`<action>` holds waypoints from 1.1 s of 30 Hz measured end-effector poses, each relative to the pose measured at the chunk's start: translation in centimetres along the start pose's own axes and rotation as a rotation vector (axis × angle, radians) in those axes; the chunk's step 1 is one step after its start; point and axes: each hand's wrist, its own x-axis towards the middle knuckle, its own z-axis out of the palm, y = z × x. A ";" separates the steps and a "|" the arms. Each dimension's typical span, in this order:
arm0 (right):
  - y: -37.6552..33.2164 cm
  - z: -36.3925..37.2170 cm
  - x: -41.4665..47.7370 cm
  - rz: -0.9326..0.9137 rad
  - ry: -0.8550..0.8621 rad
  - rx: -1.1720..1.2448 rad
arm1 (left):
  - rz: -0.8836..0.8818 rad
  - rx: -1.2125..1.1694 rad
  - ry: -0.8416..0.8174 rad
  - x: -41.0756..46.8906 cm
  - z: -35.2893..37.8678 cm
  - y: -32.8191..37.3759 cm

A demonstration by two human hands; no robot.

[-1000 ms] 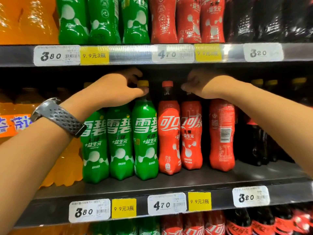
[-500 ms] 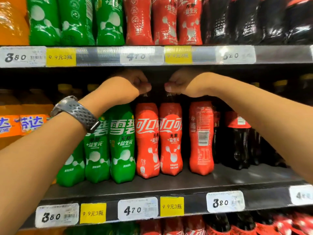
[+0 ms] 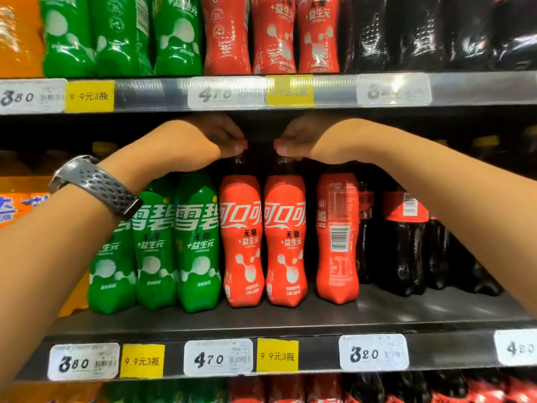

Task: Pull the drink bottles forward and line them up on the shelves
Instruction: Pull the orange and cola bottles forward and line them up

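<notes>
Supermarket drinks aisle, middle shelf [image 3: 290,324] seen pretty much straight on, with more bottles on the shelves above and below. Every bottle stands upright, long axis vertical, caps up near the underside of the shelf above. Two red bottles sit side by side, touching, with white Chinese lettering facing out: the left red bottle [image 3: 241,242] and the right red bottle [image 3: 286,242]. A third red bottle [image 3: 337,239] just to their right is turned so its barcode and small print face out. Left of the reds are three green bottles [image 3: 197,245], white Chinese characters forward, and dark cola bottles [image 3: 404,245] stand further right, set deeper back. Price tags on the shelf edge read 3.80, 4.70 and 3.20, plus yellow tags [image 3: 277,356] saying 9.9元3瓶. The left hand [image 3: 200,144], a grey perforated watch band [image 3: 98,184] on its wrist, has its fingers pinched down on top of the left red bottle, and the right hand [image 3: 308,141] is pinched the same way on the right one. Both caps are hidden under the fingers, thumbs nearly facing each other with a small gap between.
</notes>
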 end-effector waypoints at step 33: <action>3.7 -1.2 -3.9 0.049 0.102 0.096 | 0.190 0.196 -0.012 2.8 4.7 3.6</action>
